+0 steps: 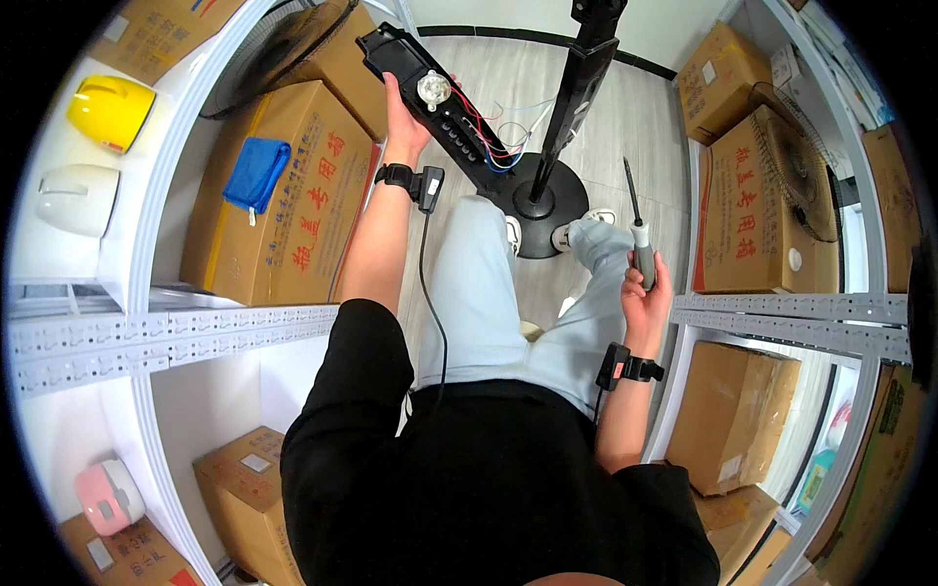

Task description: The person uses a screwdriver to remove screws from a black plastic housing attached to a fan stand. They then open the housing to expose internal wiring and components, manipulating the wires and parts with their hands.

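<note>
My left hand (403, 122) grips the upper side of a long black plastic housing (459, 129), its fingers partly hidden behind it. A pale round part (433, 90) sits on the housing's open inner side. Red, blue and white wires (505, 156) run from it toward a black stand pole (569, 107). The pole rises from a round black base (559, 200) on the floor between my feet. In my right hand (647, 303) is a screwdriver (640, 244) with a grey handle, its shaft pointing up and away from me, apart from the housing.
White shelves line both sides, with cardboard boxes (283, 195) on the left and more boxes (743, 195) on the right. Fan grilles (796, 166) lean there. A blue cloth (257, 174) lies on a left box, near yellow (112, 109) and white (78, 198) rounded appliances.
</note>
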The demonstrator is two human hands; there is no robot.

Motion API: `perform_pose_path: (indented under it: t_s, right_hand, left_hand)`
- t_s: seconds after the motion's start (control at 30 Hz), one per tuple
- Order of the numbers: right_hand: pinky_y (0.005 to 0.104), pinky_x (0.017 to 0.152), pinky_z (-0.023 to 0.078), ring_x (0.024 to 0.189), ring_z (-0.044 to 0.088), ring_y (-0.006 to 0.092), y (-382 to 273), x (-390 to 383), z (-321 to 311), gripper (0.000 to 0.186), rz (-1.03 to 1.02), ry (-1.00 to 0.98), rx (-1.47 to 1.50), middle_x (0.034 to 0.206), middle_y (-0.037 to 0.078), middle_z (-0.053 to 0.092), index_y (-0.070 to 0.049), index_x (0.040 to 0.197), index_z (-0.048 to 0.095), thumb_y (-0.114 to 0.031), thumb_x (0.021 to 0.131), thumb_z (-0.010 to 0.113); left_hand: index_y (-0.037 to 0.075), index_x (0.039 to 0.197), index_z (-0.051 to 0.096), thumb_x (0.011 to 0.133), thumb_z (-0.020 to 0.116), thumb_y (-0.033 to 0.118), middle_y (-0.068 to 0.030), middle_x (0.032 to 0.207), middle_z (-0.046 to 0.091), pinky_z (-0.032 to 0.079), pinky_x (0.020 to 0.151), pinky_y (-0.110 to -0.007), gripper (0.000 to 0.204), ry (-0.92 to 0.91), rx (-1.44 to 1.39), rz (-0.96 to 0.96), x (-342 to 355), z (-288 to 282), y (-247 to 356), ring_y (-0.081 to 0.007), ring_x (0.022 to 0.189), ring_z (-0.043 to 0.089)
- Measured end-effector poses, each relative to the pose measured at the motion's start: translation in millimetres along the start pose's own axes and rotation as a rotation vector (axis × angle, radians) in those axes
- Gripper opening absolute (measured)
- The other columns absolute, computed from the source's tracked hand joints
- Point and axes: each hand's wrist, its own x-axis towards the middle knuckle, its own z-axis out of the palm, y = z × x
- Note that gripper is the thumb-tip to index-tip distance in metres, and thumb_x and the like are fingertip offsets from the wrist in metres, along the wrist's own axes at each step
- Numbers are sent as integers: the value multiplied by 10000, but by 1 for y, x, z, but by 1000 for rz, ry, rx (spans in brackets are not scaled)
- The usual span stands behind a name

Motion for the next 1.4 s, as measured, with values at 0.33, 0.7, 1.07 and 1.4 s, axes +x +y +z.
perform_pose_path:
  t_s: [0.33,0.7,1.07,1.4]
  right_hand:
    - [187,491,393,654,548,140,6,-26,16,249,-40,-219,-262,999,189,629,-12,1144,538,-168,950,538]
    - [221,536,389,681,587,139,25,-25,41,254,-157,-84,-753,889,69,610,-13,1111,570,-89,876,625]
    - [217,521,442,673,648,98,68,27,110,235,-356,-81,-1356,873,64,673,-18,1034,660,-125,835,724]
    - [263,727,506,812,658,125,83,37,116,256,-497,-34,-1667,870,70,709,-28,997,684,-173,795,746]
  left_hand:
    - [69,1159,572,860,583,597,-133,1062,638,512,877,-493,607,342,107,-282,-49,16,-44,-303,956,623]
    - [39,1170,566,889,566,427,-129,1107,649,492,943,-457,478,288,-131,-286,-58,-26,-95,-301,1013,627]
    - [89,1294,500,888,440,686,-89,1239,592,468,969,-418,724,234,-69,-208,-57,-48,-124,-246,1107,582]
    - [25,1122,594,780,655,-26,-63,1033,663,524,825,-328,352,176,18,-191,-67,-48,-121,-190,926,648]
